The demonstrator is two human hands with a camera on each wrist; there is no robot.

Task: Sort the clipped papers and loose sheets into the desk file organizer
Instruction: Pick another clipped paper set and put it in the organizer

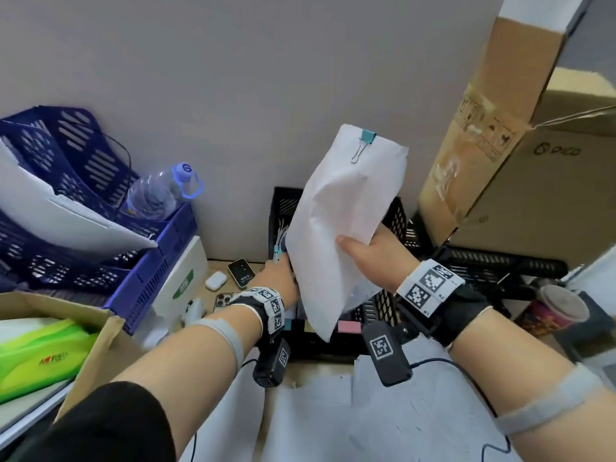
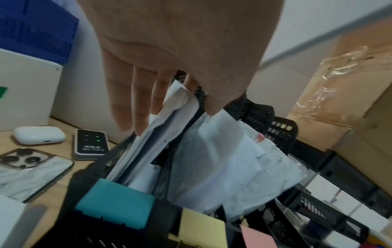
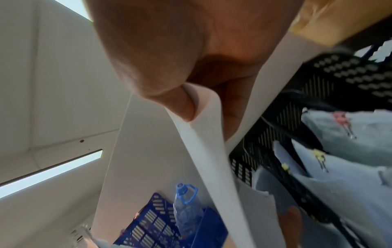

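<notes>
Right hand (image 1: 373, 253) raised, fingers (image 3: 229, 104) pinching.

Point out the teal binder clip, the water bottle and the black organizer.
teal binder clip (image 1: 366, 136): head view, on its teal body.
water bottle (image 1: 156, 195): head view, on its clear side.
black organizer (image 1: 396, 221): head view, on its perforated divider wall.

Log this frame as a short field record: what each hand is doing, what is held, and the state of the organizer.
right hand: grips clipped paper stack, lifted above the organizer
clip: teal binder clip at the stack's top edge
left hand: fingers straight, parting papers in the organizer
black file organizer: already holds clipped bundles
desk beside it: phone, earbud case
</notes>
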